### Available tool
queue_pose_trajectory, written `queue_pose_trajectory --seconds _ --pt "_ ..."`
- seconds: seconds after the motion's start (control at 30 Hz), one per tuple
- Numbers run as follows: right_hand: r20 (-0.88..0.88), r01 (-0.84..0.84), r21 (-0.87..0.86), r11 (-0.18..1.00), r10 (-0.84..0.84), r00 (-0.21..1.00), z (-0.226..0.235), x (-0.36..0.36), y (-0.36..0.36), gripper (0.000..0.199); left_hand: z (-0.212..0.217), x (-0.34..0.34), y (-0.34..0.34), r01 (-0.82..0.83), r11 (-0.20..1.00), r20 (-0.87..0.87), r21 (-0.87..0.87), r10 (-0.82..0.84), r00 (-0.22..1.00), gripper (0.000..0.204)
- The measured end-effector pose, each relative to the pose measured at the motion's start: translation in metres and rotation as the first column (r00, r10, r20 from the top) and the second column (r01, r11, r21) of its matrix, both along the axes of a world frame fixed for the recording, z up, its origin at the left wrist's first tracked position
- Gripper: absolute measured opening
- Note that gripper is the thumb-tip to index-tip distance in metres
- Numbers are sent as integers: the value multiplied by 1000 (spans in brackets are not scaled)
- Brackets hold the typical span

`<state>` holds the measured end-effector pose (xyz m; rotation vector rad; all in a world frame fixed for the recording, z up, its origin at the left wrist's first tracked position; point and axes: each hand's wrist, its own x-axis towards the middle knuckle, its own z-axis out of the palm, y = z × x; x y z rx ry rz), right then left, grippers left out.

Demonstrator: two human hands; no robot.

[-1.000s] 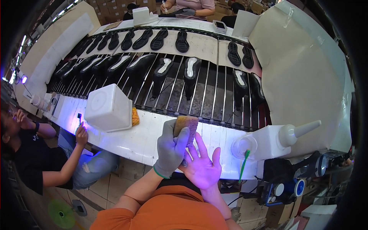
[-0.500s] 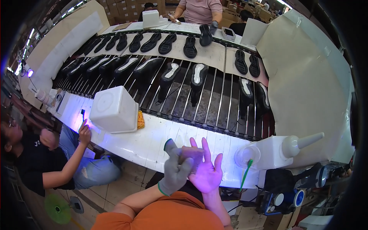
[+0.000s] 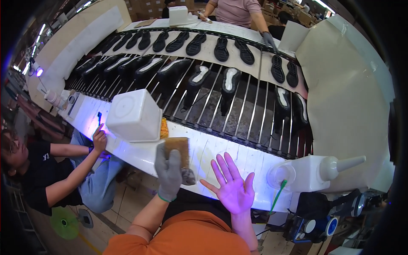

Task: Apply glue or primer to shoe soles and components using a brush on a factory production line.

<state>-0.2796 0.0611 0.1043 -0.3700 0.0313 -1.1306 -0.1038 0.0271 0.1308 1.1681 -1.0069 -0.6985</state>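
Note:
My left hand (image 3: 167, 176), in a grey glove with a green cuff, grips a flat tan block (image 3: 182, 151) held upright over the near edge of the white worktop (image 3: 204, 148). Whether the block is a sponge or a brush I cannot tell. My right hand (image 3: 233, 189) is bare, palm up with the fingers spread, lit purple and holding nothing. Close to its right stands a white squeeze bottle (image 3: 312, 172) lying on its side, beside a clear round cup (image 3: 281, 173) with a green-handled stick (image 3: 277, 196) in it.
Black shoe uppers (image 3: 229, 85) rest sole-side up on a metal roller conveyor (image 3: 242, 123); black soles (image 3: 221, 50) line a strip behind. A white square container (image 3: 134, 117) stands left. One person (image 3: 46, 170) sits left; another (image 3: 238, 12), with a gloved hand, works across.
My left hand has moved left with the block, away from my right palm. My right hand has opened wider. Across the conveyor, the person's gloved hand has released a sole, now lying in the row.

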Motion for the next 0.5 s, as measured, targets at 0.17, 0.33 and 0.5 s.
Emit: queue_pose_trajectory --seconds 0.17,0.33,0.5 --pt "-178 -12 -62 998 1 984 3 10 5 79 -9 -10 2 188 972 -52 144 -182 982 24" --pt "-544 114 -165 980 -187 818 -2 20 14 78 -15 -27 1 247 969 99 12 -247 964 27" --pt "-696 385 -203 901 -409 590 -10 21 17 87 -30 -42 17 429 897 -104 107 -419 902 27"
